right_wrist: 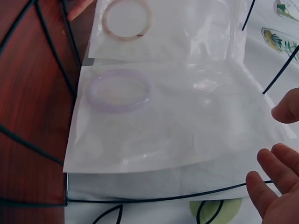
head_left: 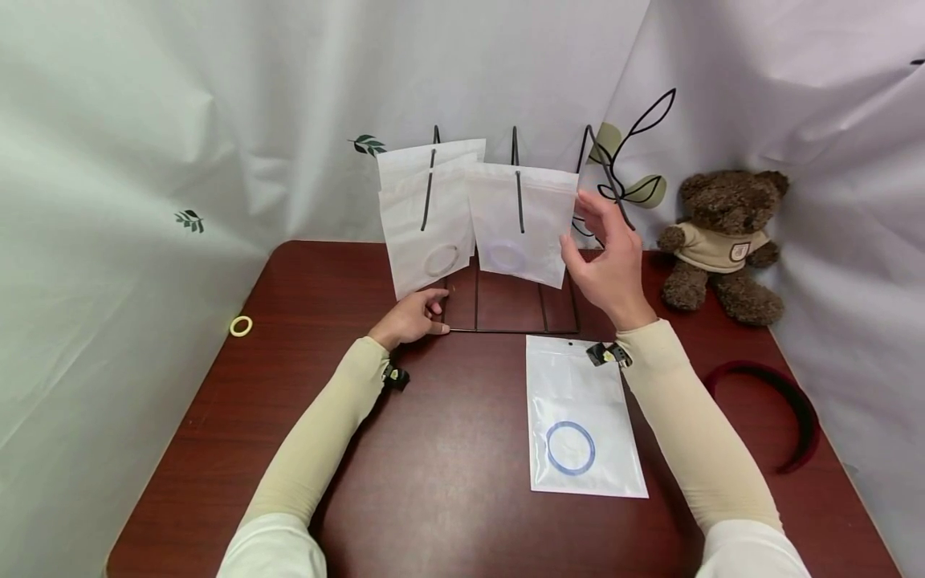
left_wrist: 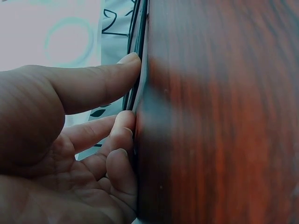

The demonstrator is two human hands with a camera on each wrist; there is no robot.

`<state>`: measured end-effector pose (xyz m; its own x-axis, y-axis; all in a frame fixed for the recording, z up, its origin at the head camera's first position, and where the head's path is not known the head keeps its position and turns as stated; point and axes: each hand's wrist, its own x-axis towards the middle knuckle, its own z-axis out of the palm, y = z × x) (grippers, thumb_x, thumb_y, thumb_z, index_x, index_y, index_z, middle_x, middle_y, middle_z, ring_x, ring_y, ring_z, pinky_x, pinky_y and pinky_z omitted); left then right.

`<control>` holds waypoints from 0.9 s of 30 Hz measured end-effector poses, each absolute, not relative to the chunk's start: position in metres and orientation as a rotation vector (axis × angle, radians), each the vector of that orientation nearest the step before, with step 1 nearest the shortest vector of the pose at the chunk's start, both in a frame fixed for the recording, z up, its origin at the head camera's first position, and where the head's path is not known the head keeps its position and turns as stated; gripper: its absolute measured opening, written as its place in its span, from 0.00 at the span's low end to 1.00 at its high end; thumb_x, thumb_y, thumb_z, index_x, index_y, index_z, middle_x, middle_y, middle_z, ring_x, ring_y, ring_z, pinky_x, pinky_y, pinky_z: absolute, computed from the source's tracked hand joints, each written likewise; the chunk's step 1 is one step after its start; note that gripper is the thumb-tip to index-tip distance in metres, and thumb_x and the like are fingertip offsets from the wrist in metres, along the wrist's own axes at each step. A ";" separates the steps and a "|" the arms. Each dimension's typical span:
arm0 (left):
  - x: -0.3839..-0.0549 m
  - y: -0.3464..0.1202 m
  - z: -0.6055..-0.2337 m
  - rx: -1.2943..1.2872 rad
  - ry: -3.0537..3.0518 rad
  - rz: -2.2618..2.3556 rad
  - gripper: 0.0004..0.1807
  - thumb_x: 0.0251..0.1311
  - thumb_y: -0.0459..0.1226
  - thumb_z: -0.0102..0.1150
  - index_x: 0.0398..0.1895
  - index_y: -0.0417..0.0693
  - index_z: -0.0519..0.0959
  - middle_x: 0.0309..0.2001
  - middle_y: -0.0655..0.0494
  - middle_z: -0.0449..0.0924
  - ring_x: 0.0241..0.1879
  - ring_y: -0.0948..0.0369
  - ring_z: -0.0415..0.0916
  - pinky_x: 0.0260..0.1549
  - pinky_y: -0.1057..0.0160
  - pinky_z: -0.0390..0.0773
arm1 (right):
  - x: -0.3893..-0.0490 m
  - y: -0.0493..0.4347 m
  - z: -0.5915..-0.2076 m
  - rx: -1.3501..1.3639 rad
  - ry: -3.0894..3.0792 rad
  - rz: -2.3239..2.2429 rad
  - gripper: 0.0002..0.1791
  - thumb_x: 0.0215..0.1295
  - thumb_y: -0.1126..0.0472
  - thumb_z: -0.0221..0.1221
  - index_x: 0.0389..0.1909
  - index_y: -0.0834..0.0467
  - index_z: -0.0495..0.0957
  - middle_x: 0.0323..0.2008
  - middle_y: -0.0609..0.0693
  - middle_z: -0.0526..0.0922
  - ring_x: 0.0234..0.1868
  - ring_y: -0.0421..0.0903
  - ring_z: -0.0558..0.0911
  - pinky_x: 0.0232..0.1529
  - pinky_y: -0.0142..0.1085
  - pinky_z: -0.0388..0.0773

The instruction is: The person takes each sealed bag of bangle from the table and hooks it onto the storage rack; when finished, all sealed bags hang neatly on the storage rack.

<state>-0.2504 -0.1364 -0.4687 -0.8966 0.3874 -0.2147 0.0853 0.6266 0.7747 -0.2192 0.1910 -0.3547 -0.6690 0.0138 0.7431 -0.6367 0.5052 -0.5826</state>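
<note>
A black wire rack point(head_left: 513, 331) stands on the table, its prongs rising toward the back curtain. From the middle prong hangs a white zip bag point(head_left: 499, 213) with a pale purple bangle point(right_wrist: 119, 112) inside. Overlapping white zip bags point(head_left: 415, 217) hang on the left prong, the front one holding a pinkish-beige bangle point(right_wrist: 150, 21). My left hand point(head_left: 413, 319) holds the rack's lower left corner between thumb and curled fingers. Beside the right edge of the purple-bangle bag is my right hand point(head_left: 610, 261), thumb and fingers spread apart with nothing between them.
Flat on the table lies another white zip bag point(head_left: 578, 385) with a blue bangle point(head_left: 571, 448). A brown teddy bear point(head_left: 726, 241) sits at the back right, and a dark red headband point(head_left: 802, 409) lies nearer. By the left edge is a small yellow ring point(head_left: 241, 334).
</note>
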 end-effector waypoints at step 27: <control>-0.250 -0.137 -0.470 0.373 2.482 1.168 0.41 0.56 0.34 0.72 0.74 0.48 0.65 0.44 0.52 0.71 0.46 0.55 0.69 0.49 0.59 0.69 | -0.158 0.256 -0.440 0.534 -2.590 1.002 0.32 0.60 0.57 0.70 0.66 0.55 0.73 0.60 0.54 0.79 0.61 0.52 0.79 0.57 0.52 0.78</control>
